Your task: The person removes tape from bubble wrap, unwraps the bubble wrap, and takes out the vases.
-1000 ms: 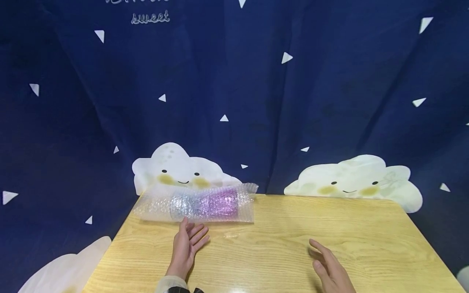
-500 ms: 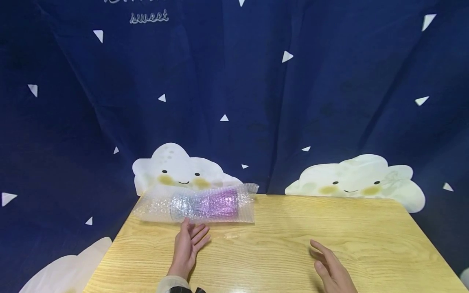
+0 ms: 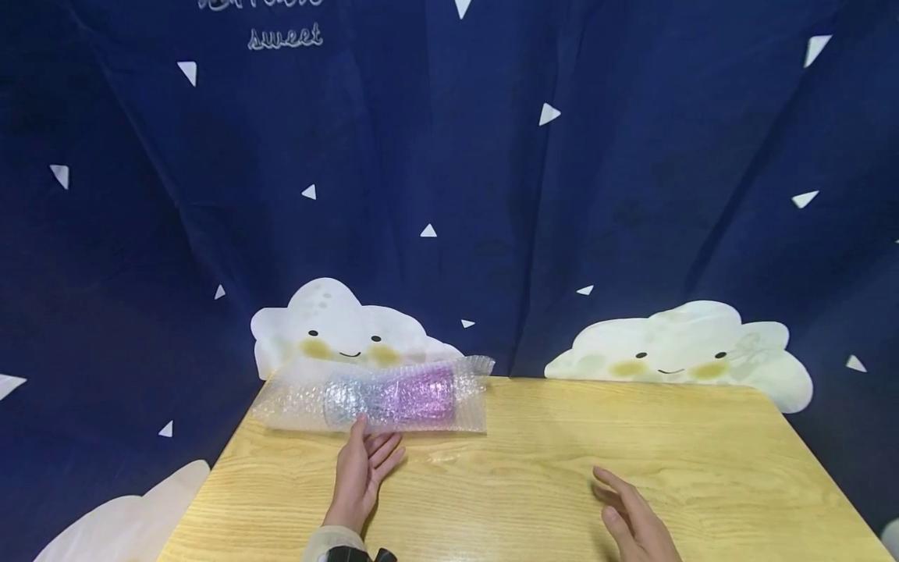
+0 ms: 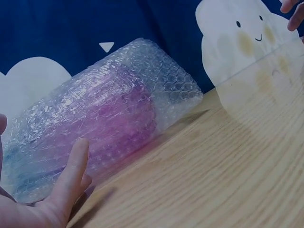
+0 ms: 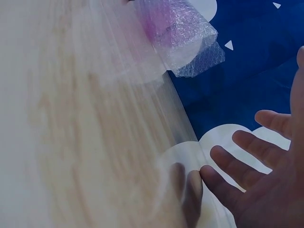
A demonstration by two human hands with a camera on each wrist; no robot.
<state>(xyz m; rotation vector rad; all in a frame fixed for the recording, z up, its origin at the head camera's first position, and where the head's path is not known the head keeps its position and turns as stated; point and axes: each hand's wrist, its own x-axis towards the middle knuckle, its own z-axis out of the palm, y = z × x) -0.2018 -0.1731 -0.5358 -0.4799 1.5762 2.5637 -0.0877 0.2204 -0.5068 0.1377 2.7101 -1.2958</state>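
A bubble-wrap bag [image 3: 295, 402] lies lengthwise along the far left of the table, with a purple and bluish object [image 3: 421, 394] showing through it; the wrap blurs what that object is. My left hand [image 3: 361, 472] is at the bag's near edge, palm turned up and fingers relaxed, the thumb tip overlapping the wrap. In the left wrist view the purple end of the wrapped object [image 4: 114, 109] lies just beyond the fingers [image 4: 76, 161]. My right hand [image 3: 635, 519] is at the table's near right, away from the bag, its fingers loosely extended and holding nothing.
The wooden table [image 3: 562, 437] has a glossy top that mirrors the right fingers. Behind it hangs a dark blue curtain [image 3: 449, 156] with white triangles and smiling clouds [image 3: 681, 343]. The bag lies near the table's far edge.
Both hands keep nearly the same place and pose, and the bag stays where it lies. The head view has tilted up very slightly.
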